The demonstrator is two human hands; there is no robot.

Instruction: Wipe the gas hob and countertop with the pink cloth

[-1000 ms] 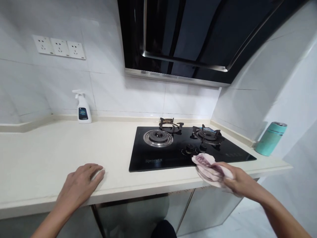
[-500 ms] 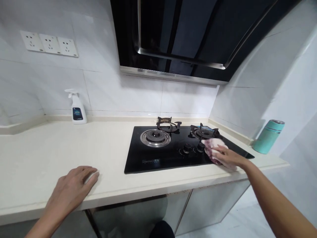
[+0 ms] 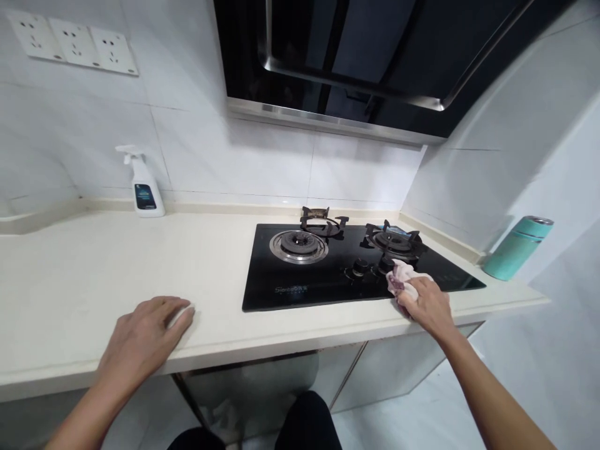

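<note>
So the right hand (image 3: 426, 304) has a crumpled white-and-purplish soft cloth (image 3: 404, 275) bunched under it, fingers closed around it. The cloth sits at the front edge of a black glass 2-burner gas hob (image 3: 328, 294), toward the right end, right by the nearer of the 2 round black knobs. Can't tell if it actually touches that knob.

The left hand (image 3: 147, 331) is palm-down on the cream stone-look worktop (image 3: 206, 262), open with the fingers a bit bent, left of the hob and well apart from it. I don't see it gripping anything.

On the hob, the left round burner with a shiny metal ring (image 3: 299, 245) is bare, and a dark metal pan support with prongs (image 3: 323, 225) is just behind it, at the back edge. The right round dark burner (image 3: 394, 242) has its own pronged support on.

Over on the left, a white plastic spray bottle with a dark label (image 3: 146, 192) stands near the wall. At the far right end there's a teal cylindrical bottle with a silvery top (image 3: 518, 248). A big black glossy range hood (image 3: 370, 37) hangs above, and 3 white square sockets (image 3: 75, 44) are on the wall, upper left.
</note>
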